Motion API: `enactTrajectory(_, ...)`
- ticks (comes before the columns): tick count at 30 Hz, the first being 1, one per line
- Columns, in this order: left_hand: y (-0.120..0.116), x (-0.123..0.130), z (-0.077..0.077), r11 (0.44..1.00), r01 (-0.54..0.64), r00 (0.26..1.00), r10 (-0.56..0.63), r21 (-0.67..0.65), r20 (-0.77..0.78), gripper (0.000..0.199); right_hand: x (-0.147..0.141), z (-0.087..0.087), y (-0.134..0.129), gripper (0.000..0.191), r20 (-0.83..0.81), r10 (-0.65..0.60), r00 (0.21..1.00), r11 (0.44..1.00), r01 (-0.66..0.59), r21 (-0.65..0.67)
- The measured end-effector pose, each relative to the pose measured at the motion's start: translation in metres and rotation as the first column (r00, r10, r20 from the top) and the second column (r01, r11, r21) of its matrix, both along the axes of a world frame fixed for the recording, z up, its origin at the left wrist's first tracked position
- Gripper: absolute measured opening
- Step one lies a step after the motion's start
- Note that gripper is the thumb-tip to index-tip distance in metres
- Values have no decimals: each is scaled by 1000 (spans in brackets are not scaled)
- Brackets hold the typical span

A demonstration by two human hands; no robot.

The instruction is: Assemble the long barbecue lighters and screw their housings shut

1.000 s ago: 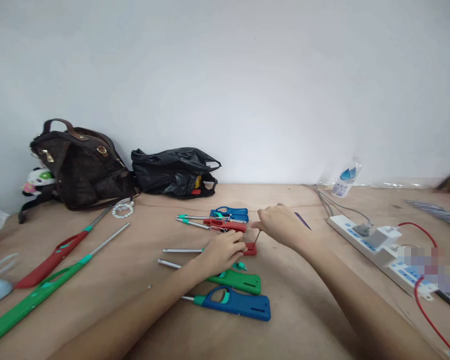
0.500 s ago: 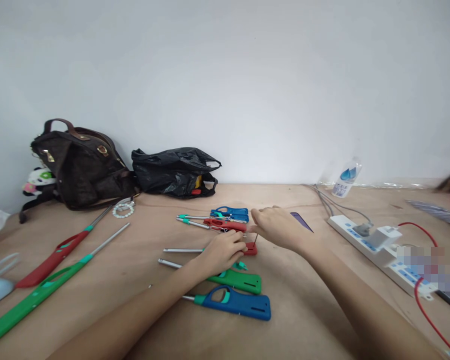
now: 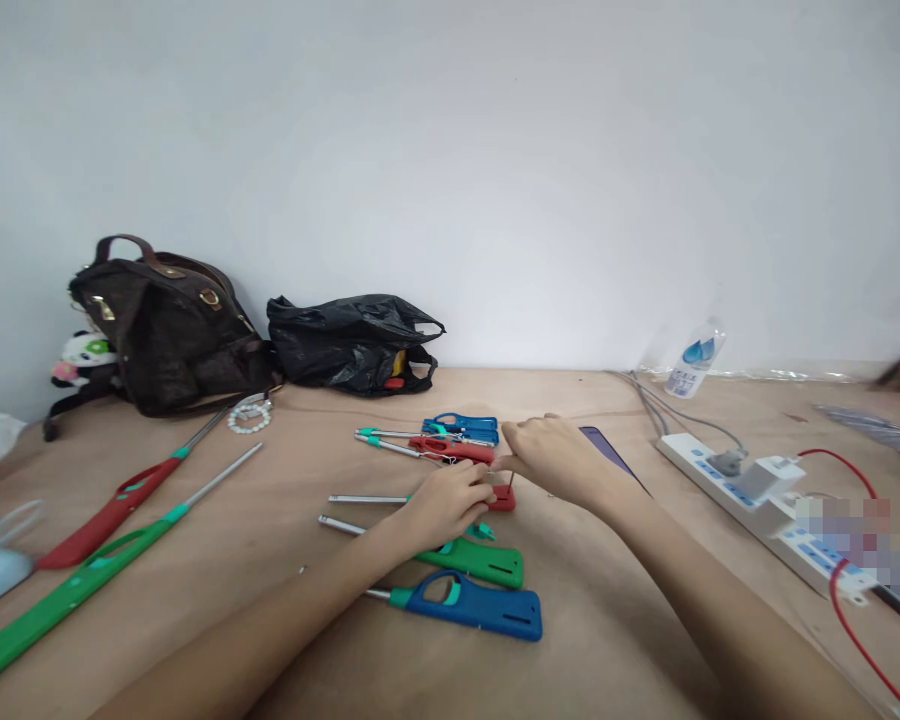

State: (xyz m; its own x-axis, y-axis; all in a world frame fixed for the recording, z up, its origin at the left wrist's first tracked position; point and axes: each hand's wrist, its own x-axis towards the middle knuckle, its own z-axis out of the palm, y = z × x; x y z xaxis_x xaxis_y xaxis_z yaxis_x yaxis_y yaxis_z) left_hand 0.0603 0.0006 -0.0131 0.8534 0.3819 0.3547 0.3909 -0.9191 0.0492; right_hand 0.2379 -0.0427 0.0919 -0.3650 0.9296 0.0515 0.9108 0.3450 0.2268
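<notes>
My left hand (image 3: 450, 498) presses with bent fingers on a red lighter (image 3: 504, 498) that lies flat, its metal tube pointing left. Above the lighter's right end, my right hand (image 3: 544, 455) is closed round a tool whose handle is hidden; its thin dark shaft (image 3: 511, 481) points down to the red handle. Nearer to me are a green lighter (image 3: 487, 562), with a small teal piece (image 3: 481, 532) beside it, and a blue lighter (image 3: 487, 607). Behind my hands lie a blue lighter half (image 3: 465, 424) and another red one (image 3: 450, 448) with exposed parts.
Long red (image 3: 112, 512) and green (image 3: 82, 590) lighters lie at left, near a bracelet (image 3: 250, 414). A brown bag (image 3: 187, 340) and a black plastic bag (image 3: 337, 345) stand behind. At right are a bottle (image 3: 694, 362) and a power strip (image 3: 757, 510) with cables.
The whole view has shifted very slightly. My right hand has tilted a little over the red lighter; my left hand keeps its place.
</notes>
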Motion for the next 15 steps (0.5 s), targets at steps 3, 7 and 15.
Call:
enactTrajectory(3,-1,0,1,1000,-1,1000,2,4,-11,7,8,1,-4,20,-51,84,995,996,-85,-12)
enactTrajectory(7,0,0,1,1000,-9,1000,9,8,-17,8,10,5,-2,11,-26,56,998,998,-57,-40)
enactTrajectory(15,-1,0,0,1000,-5,1000,5,9,-2,7,13,1,5,20,-17,-16,1000,1000,16,-21)
